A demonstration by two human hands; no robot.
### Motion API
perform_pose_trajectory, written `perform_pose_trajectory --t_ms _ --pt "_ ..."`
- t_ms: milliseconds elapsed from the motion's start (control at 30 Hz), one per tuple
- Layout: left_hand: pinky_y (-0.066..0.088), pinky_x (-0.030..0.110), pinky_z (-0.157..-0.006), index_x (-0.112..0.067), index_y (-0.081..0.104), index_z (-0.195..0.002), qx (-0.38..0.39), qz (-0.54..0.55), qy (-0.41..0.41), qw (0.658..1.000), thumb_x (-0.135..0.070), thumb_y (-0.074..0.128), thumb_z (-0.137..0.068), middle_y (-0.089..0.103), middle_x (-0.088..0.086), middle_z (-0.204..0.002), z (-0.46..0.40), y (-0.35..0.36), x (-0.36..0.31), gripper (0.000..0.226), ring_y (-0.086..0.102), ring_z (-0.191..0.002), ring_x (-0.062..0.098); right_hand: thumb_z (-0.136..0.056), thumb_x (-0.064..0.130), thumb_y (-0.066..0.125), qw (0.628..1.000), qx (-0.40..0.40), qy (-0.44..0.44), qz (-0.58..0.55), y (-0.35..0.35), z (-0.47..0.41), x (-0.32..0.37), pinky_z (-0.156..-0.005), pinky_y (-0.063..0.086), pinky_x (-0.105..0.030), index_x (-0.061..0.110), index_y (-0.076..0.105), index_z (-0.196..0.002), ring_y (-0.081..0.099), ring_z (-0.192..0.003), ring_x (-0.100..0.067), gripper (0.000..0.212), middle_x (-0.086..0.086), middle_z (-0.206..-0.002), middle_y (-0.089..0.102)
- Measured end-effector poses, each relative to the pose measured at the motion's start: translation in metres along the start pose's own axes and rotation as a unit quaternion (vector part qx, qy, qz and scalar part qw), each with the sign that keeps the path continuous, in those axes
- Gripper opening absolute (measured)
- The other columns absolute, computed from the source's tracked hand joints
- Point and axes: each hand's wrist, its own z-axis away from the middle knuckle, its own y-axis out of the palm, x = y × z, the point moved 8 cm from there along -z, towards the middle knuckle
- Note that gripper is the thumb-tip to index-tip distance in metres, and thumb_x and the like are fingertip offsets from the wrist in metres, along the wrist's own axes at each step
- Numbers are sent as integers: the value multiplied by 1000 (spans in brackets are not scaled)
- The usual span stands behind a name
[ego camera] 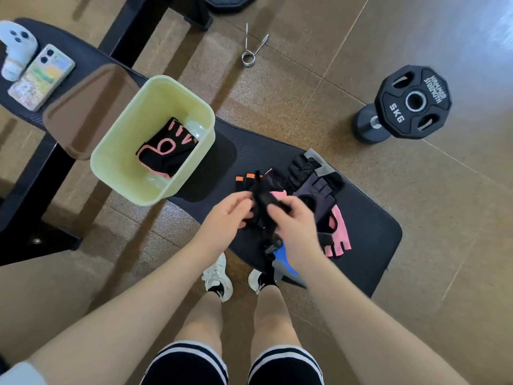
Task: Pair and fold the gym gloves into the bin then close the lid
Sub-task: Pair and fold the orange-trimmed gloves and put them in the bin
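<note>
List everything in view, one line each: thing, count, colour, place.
bin: one, pale yellow, open, on bench
folded gloves: one bundle, black and pink, inside bin
lid: one, brown, beside bin
loose gloves: a pile, black, pink, orange-trimmed, blue, on mat
mat: one, black, over the bench
phones: two, patterned, bench's far end
spring collar: one, metal, floor
weight plate: one, black, floor
left hand and right hand: both hold a black glove

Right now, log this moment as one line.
both hands grip black glove | one folded pair in bin | lid off
</note>
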Motion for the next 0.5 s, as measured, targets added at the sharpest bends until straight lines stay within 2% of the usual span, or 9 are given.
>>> perform_pose_trajectory --t_ms 67,133,233,300,333,367,433,500 --pt "44 30 -96 -24 54 -121 -10 -79 13 997 -26 51 -91 61 -7 -110 1 -2 -1 30 58 -107 13 -79 10 64 996 36 -40 76 20 10 -4 -88 51 -42 23 64 -83 64 -89 -19 14 -8 -94 69" --pt "42 24 -87 -21 54 -122 -64 -156 29 985 -29 57 -88 58 -7 -107 4 -17 -4 35 55 -101 10 -83 5 61 985 86 -74 130 38 17 -8 -90 51 -32 22 64 -91 64 -94 -13 19 -2 -98 70" --pt "43 19 -77 -21 59 -115 -93 -208 39 973 -22 59 -86 61 -8 -101 4 -42 -3 29 57 -93 8 -86 6 58 928 172 -151 294 57 22 -7 -94 36 -12 16 60 -118 50 -105 1 34 4 -119 63" --pt "49 26 -81 -23 63 -105 -85 -217 25 972 -14 58 -86 67 -3 -97 1 -55 6 21 62 -91 12 -87 5 57 897 211 -176 347 60 17 -12 -93 30 -3 15 59 -121 45 -107 5 36 5 -123 61" --pt "49 29 -81 -22 63 -101 -88 -222 16 971 -12 56 -86 68 -1 -96 -1 -62 12 20 63 -91 15 -87 5 56 896 206 -180 350 58 12 -14 -93 33 -3 14 62 -117 48 -105 4 33 4 -121 63" --pt "48 28 -78 -21 63 -102 -100 -231 9 968 -12 55 -87 68 -1 -95 -2 -69 16 19 63 -91 17 -87 5 55 902 182 -182 348 52 3 -16 -95 38 -8 13 65 -112 52 -102 1 28 2 -116 66" --pt "41 25 -75 -16 59 -111 -146 -255 6 956 -14 51 -90 62 -3 -97 -1 -85 20 24 58 -91 14 -87 4 52 910 103 -169 364 36 -21 -23 -94 47 -29 11 67 -103 59 -96 -10 22 -2 -107 69" --pt "41 26 -75 -15 54 -118 -192 -261 22 946 -15 48 -91 59 -4 -101 0 -98 20 27 55 -91 12 -88 6 49 898 49 -140 414 23 -47 -33 -92 46 -36 10 64 -104 59 -102 -21 22 -6 -109 67"
